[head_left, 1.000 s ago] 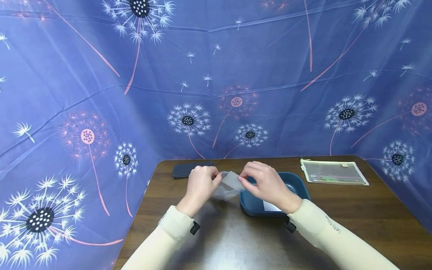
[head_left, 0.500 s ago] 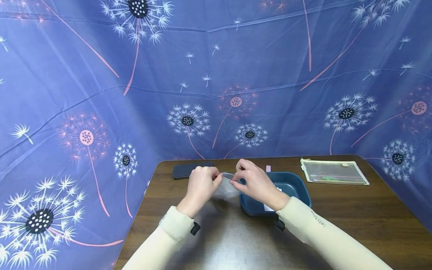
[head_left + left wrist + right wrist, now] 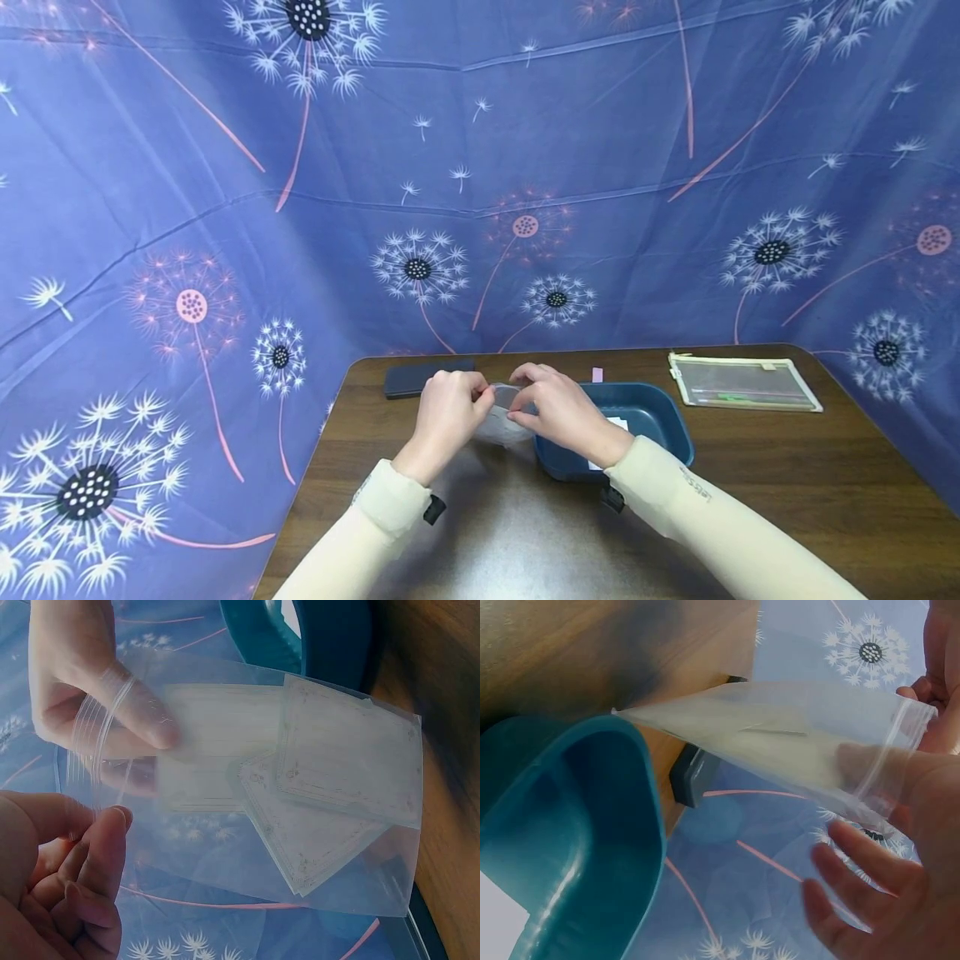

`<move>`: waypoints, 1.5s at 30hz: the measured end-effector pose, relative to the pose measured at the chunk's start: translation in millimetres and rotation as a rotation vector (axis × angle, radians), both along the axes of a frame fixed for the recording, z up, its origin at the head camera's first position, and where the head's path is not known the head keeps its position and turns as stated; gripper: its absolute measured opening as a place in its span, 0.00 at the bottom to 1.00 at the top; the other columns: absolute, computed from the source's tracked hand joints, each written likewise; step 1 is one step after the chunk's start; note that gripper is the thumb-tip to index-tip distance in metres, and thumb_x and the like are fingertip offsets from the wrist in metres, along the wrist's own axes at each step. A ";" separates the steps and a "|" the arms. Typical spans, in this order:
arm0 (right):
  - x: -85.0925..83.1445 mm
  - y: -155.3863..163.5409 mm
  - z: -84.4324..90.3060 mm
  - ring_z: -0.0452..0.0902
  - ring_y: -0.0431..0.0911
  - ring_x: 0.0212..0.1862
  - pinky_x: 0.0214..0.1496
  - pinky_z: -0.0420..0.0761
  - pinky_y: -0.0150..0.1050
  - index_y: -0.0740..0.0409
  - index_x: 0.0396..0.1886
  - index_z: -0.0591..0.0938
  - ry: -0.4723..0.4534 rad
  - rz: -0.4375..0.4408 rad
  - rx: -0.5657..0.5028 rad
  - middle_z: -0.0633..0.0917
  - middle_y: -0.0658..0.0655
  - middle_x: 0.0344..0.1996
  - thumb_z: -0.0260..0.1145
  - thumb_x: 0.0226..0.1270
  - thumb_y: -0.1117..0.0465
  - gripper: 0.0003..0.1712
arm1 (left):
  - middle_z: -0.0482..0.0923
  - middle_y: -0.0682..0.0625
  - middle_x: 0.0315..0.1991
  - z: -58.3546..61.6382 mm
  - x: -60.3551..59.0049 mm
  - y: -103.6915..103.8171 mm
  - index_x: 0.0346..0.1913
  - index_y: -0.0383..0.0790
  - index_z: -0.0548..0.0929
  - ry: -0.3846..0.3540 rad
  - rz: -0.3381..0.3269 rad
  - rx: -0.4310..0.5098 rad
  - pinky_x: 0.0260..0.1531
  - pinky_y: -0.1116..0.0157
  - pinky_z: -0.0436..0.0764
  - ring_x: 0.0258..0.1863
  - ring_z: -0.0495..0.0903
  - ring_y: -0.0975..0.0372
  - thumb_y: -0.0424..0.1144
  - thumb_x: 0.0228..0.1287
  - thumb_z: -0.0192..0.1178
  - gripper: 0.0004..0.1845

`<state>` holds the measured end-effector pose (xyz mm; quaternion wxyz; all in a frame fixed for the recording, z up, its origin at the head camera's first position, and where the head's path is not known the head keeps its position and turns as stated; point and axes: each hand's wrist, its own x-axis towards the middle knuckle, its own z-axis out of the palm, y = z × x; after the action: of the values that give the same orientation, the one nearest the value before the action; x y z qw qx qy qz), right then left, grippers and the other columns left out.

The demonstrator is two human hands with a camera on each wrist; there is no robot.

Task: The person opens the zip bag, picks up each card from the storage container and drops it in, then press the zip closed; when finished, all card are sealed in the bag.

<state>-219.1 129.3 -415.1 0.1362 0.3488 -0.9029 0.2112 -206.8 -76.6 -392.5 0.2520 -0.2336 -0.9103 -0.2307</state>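
Above the table, my left hand point(image 3: 447, 408) pinches the mouth of a clear zip bag point(image 3: 214, 855) between thumb and finger. Inside the bag lie two pale cards with patterned borders, an upper card point(image 3: 352, 754) overlapping a tilted card point(image 3: 300, 840). My right hand point(image 3: 566, 412) reaches in through the mouth, thumb and finger on either side of another pale card point(image 3: 217, 776). Its other fingers point(image 3: 870, 862) spread outside the plastic. Beneath the right wrist stands a blue bin point(image 3: 656, 417) with white cards point(image 3: 618, 423) inside.
A dark flat case point(image 3: 408, 379) lies at the back left of the wooden table point(image 3: 750, 500). Behind the bin sits a small pink piece point(image 3: 597, 375). At the back right is a see-through zip pouch point(image 3: 742, 383) with a green item inside. Patterned blue cloth point(image 3: 637, 125) hangs behind.
My right hand has moved left with a card, which has gone from above the bag's mouth to inside it. The left hand has stayed in place, holding the bag.
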 end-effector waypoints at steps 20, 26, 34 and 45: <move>-9.8 -11.3 2.8 0.81 0.45 0.39 0.38 0.83 0.41 0.50 0.33 0.94 0.052 0.082 0.110 0.87 0.50 0.39 0.81 0.61 0.57 0.04 | 0.75 0.61 0.14 -1.1 0.0 -0.2 0.21 0.48 0.86 0.006 0.009 -0.004 0.16 0.70 0.68 0.12 0.67 0.72 0.35 0.61 0.72 0.12; -2.7 -1.3 10.6 0.81 0.42 0.39 0.38 0.83 0.39 0.47 0.34 0.93 0.062 0.084 0.054 0.86 0.47 0.40 0.80 0.62 0.59 0.03 | 0.76 0.61 0.14 -1.0 -0.2 -1.6 0.22 0.47 0.87 0.000 0.012 -0.007 0.17 0.70 0.68 0.12 0.67 0.72 0.35 0.62 0.72 0.11; 6.5 16.5 22.9 0.82 0.39 0.39 0.41 0.83 0.41 0.47 0.38 0.90 0.054 0.019 -0.004 0.87 0.43 0.38 0.77 0.66 0.59 0.04 | 0.73 0.62 0.12 1.4 -1.5 -2.6 0.19 0.49 0.85 0.028 0.024 -0.004 0.19 0.66 0.70 0.13 0.69 0.69 0.35 0.60 0.73 0.14; 0.8 50.2 29.0 0.80 0.35 0.33 0.36 0.81 0.39 0.45 0.37 0.88 -0.007 -0.091 -0.023 0.85 0.39 0.32 0.72 0.71 0.60 0.03 | 0.74 0.62 0.13 0.8 -1.6 -1.8 0.20 0.49 0.86 0.008 0.026 -0.009 0.19 0.65 0.71 0.14 0.69 0.69 0.36 0.60 0.72 0.12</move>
<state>-218.4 179.5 -386.0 0.1466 0.3050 -0.9158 0.2164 -208.4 -78.4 -391.7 0.2574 -0.2238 -0.9133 -0.2224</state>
